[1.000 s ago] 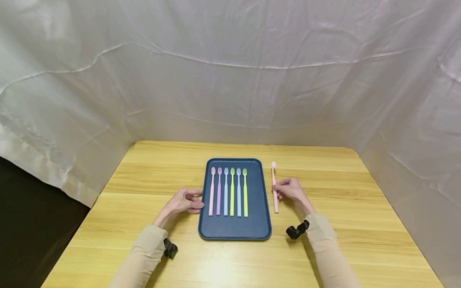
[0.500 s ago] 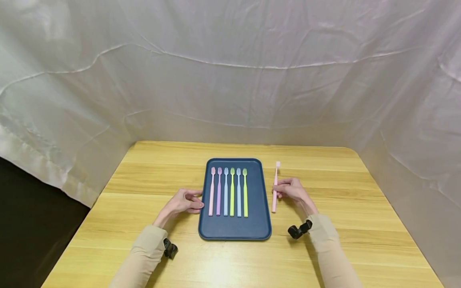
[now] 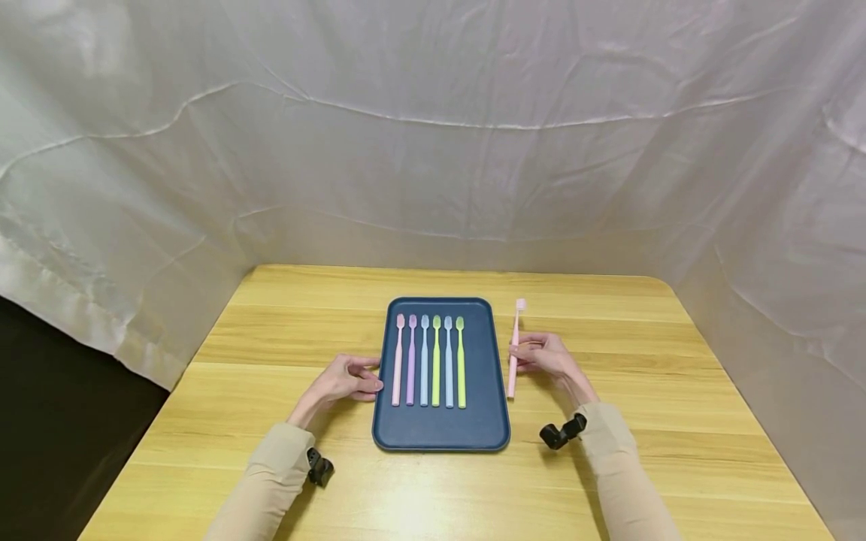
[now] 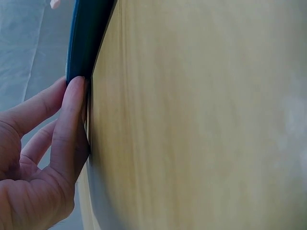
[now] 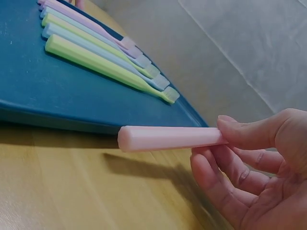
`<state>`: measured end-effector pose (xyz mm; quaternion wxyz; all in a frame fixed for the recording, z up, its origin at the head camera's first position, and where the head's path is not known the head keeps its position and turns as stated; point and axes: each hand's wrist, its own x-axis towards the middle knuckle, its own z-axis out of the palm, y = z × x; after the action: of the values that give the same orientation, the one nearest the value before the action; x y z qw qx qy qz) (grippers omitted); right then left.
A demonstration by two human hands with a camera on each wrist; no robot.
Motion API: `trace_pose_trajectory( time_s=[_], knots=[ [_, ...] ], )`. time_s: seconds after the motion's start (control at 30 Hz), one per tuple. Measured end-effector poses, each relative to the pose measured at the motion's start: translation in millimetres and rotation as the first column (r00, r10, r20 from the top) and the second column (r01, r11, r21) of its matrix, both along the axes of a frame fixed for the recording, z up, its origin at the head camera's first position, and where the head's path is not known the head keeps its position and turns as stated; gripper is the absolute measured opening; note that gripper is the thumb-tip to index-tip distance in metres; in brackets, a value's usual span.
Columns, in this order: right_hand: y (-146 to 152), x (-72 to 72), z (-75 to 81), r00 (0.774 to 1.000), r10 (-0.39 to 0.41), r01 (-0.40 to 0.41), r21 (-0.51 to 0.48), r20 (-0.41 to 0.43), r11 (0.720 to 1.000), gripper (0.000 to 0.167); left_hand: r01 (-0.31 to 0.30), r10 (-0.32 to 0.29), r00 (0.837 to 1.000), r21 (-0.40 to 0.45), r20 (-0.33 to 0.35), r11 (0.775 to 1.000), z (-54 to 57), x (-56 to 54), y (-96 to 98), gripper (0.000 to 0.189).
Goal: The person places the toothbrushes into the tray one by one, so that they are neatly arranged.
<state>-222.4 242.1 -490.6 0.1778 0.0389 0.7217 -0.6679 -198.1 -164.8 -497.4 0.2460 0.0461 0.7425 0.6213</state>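
Note:
My right hand point(image 3: 546, 355) pinches a pink toothbrush point(image 5: 168, 138) at the handle, between thumb and fingers. The brush is raised above the table just beyond the right edge of the dark blue tray point(image 3: 440, 430), its bristle head pointing away; its shadow falls apart from it in the right wrist view. At the tray's left edge, my left hand point(image 3: 347, 378) holds the rim with thumb and fingers. Inside the tray lie several toothbrushes side by side, heads to the far end: pink point(image 3: 398, 368), purple point(image 3: 410, 368), blue point(image 3: 425, 368), green point(image 3: 436, 368), blue point(image 3: 449, 368) and yellow-green point(image 3: 461, 368).
The tray rests on a light wooden table point(image 3: 649, 376). Pale grey cloth point(image 3: 433, 165) hangs behind the table and at both sides. A dark area point(image 3: 61, 421) shows at the left. Each wrist carries a small black camera point(image 3: 563, 432).
The pink toothbrush in my right hand has risen off the table, and its head has swung to the right while the handle end shifted left. My left hand and the tray stay put.

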Motion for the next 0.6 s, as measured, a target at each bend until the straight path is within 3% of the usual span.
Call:
trace_pose_trajectory(
  time_s=[0.6],
  knots=[
    [-10.6,1.4,0.2,0.999,0.033,-0.033,-0.027,-0.004,0.999,0.030,-0.022,0.022,1.000,-0.009,0.014,1.000,0.3,-0.3,0.9,0.065]
  ],
)
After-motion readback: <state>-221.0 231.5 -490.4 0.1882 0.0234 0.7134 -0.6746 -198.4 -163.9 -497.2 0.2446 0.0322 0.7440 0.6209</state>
